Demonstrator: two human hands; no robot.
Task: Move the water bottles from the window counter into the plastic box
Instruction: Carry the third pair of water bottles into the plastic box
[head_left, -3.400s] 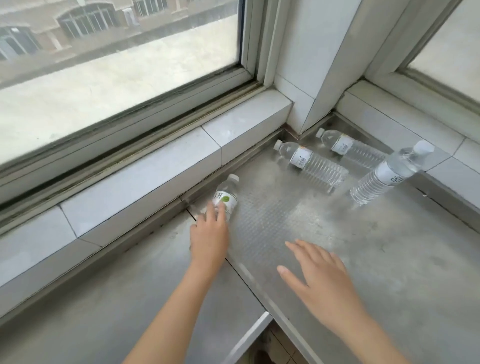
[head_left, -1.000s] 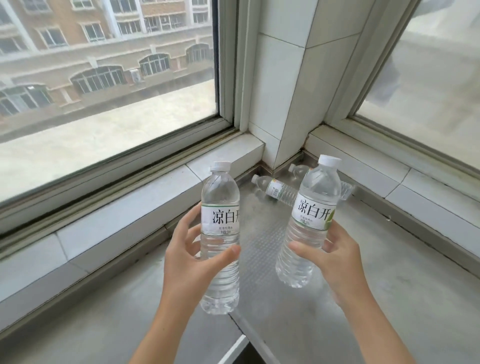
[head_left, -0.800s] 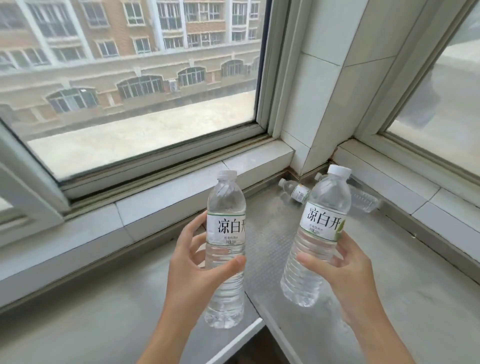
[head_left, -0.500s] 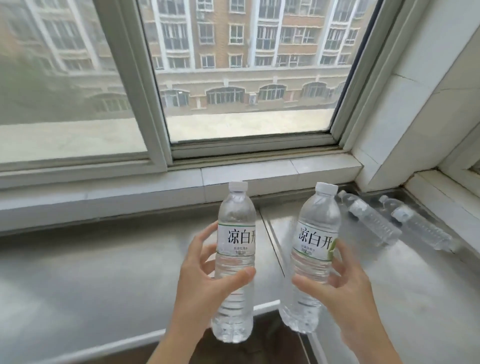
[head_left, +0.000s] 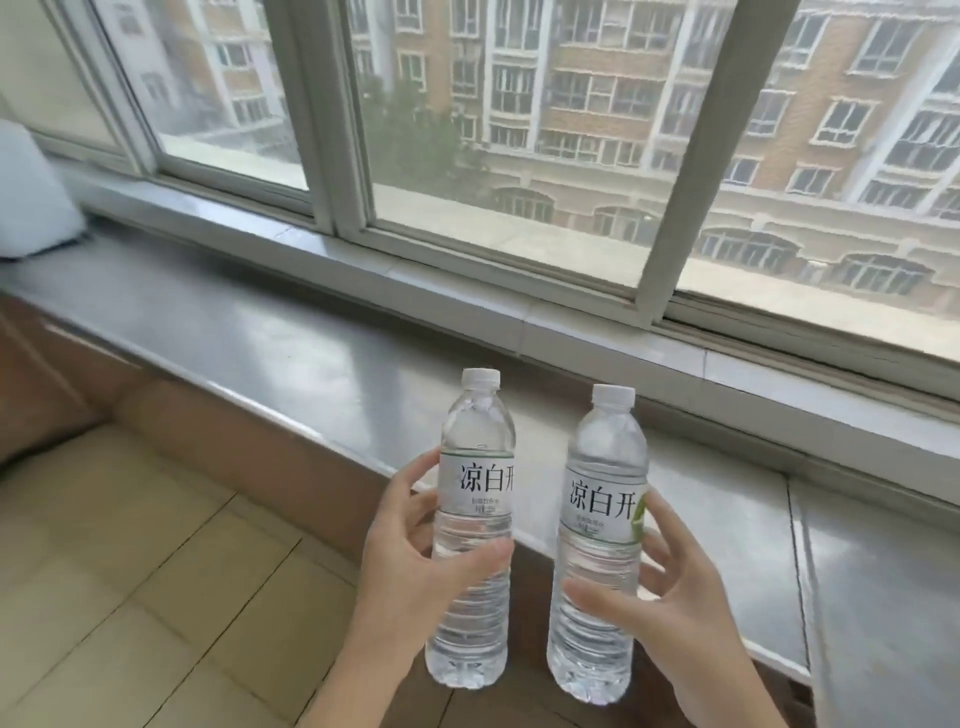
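Left hand (head_left: 415, 561): wrapped around the left water bottle (head_left: 475, 525) at mid-body, thumb across the front below the label, fingers behind. Bottle upright, cap on.

Right hand (head_left: 670, 608): holding the right water bottle (head_left: 602, 545) the same way, thumb low on the front, fingers curled around the far side. Upright, capped, just beside the other bottle, not touching it.

Change: a moment ago both bottles were held over the corner of the steel surface (head_left: 291, 358), with two more lying by the wall. Now the view has swung left along the window (head_left: 498, 130); the pair hang out past the surface edge, above the tiled floor (head_left: 130, 571). The two lying bottles are out of sight.

Meaning: looks like the carry leg, bottles lifted clear and heading toward the box.

Plastic box: not visible here. A pale object (head_left: 31, 197) sits at the far left end of the surface; cannot tell what it is.

Remaining: judging by this, two bottles in transit, none delivered yet, and at least two more to fetch from the corner.
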